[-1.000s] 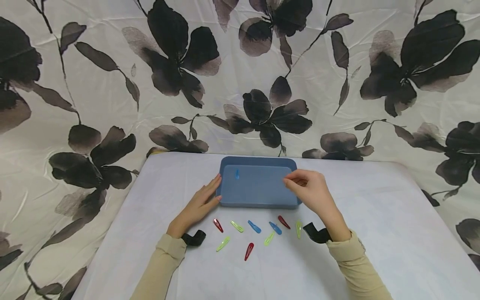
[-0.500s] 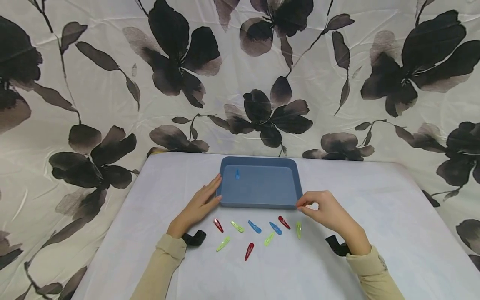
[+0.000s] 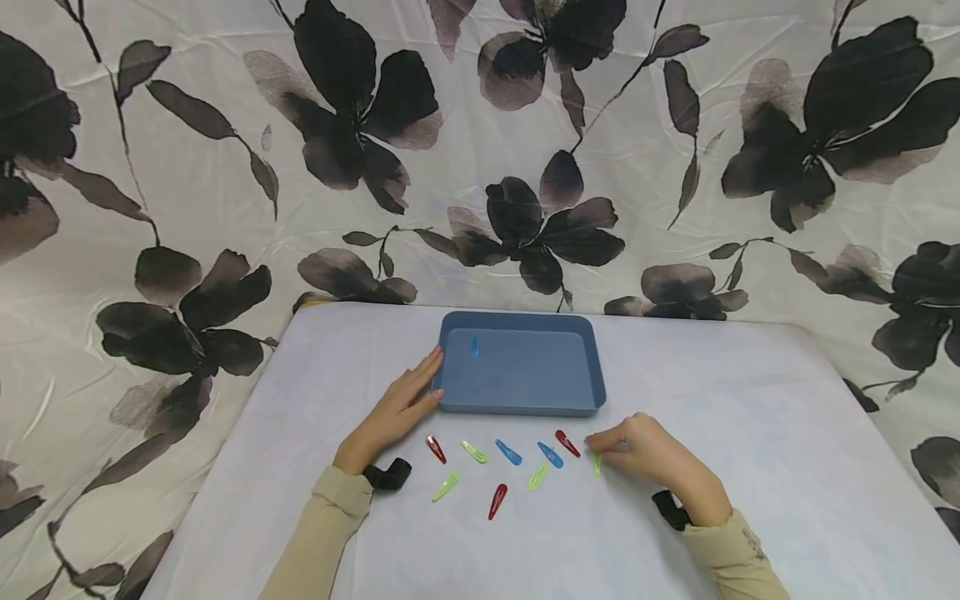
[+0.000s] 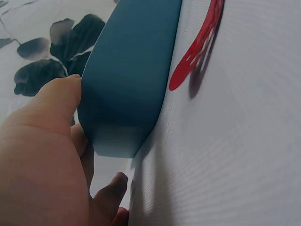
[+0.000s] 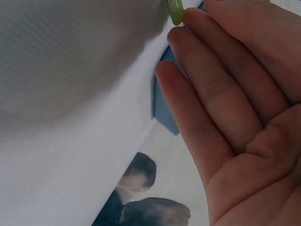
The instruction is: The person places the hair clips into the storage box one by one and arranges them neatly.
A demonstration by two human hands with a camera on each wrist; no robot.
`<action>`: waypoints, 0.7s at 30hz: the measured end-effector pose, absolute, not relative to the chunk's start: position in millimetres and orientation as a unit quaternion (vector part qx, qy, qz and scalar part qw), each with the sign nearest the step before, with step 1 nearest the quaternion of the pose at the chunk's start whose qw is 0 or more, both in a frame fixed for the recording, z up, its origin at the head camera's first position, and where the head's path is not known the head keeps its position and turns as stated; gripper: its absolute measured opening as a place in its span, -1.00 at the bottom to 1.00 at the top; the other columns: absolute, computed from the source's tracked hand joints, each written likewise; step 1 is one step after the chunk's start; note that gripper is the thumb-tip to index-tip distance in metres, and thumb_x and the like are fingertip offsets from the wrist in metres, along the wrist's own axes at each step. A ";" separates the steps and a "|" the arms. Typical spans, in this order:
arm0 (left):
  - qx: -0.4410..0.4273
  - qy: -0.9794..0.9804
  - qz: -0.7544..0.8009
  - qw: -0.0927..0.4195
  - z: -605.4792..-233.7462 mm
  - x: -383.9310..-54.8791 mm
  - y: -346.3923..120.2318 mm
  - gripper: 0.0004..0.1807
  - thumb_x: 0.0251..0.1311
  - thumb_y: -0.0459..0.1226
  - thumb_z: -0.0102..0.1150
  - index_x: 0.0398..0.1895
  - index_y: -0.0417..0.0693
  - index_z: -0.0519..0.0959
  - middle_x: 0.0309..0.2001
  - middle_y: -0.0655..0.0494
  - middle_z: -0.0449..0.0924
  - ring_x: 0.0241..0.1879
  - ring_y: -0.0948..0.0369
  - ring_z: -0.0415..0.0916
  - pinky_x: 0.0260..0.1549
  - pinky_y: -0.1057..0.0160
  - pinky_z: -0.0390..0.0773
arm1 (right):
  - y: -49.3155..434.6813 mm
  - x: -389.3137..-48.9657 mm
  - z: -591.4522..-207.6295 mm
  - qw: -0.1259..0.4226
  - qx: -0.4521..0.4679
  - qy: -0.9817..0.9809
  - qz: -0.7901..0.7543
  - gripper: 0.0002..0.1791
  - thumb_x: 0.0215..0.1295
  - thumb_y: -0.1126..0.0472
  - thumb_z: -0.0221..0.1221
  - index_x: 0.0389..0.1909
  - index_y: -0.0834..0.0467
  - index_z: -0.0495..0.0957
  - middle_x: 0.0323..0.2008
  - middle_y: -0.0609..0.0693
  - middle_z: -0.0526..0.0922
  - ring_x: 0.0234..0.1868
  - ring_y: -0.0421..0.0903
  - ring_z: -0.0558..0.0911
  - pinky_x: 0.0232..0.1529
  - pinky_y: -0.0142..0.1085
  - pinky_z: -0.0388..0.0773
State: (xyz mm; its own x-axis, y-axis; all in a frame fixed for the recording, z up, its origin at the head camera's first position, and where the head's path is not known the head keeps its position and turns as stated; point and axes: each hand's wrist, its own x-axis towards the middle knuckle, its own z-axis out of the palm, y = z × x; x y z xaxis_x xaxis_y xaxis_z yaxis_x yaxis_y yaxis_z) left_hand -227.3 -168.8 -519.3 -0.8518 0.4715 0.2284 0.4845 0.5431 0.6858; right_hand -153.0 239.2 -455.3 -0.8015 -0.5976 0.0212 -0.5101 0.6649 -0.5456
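My left hand point(image 3: 397, 414) lies along the left side of the blue tray point(image 3: 525, 410), fingertips at its rim; in the left wrist view the thumb point(image 4: 61, 96) rests against the tray wall. A blue hair clip point(image 3: 475, 347) sits inside the tray. Below the tray's right corner, my right hand point(image 3: 648, 454) has thumb and index finger at the upper end of a green hair clip point(image 3: 597, 468), pinching it near the cloth. That clip's tip point(image 5: 176, 13) shows beyond the fingertips in the right wrist view, where the other fingers extend fairly straight.
Several more clips lie scattered before the tray: a red one point(image 3: 568, 443) and a blue one point(image 3: 550, 454) nearest the right hand, a green one point(image 3: 446, 486) and a red one point(image 3: 436, 449) toward the left. A floral cloth point(image 3: 517, 225) hangs behind the white-covered table point(image 3: 750, 400).
My right hand has moved from over the tray's right side, past its front corner, down to the rightmost green hair clip. The left hand stays at the tray.
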 end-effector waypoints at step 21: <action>-0.270 -0.878 -0.394 0.008 -518.6 -226.8 -168.7 -0.30 0.50 -0.06 -0.05 0.58 -0.05 0.03 0.59 0.22 -0.14 0.54 0.03 -0.10 0.46 -0.17 -0.20 | 215.9 -136.6 -453.6 0.060 -0.289 0.941 -0.163 -0.81 0.10 0.43 0.38 -0.27 0.17 0.80 -0.23 0.10 0.77 -0.22 0.09 0.74 -0.27 -0.23 0.68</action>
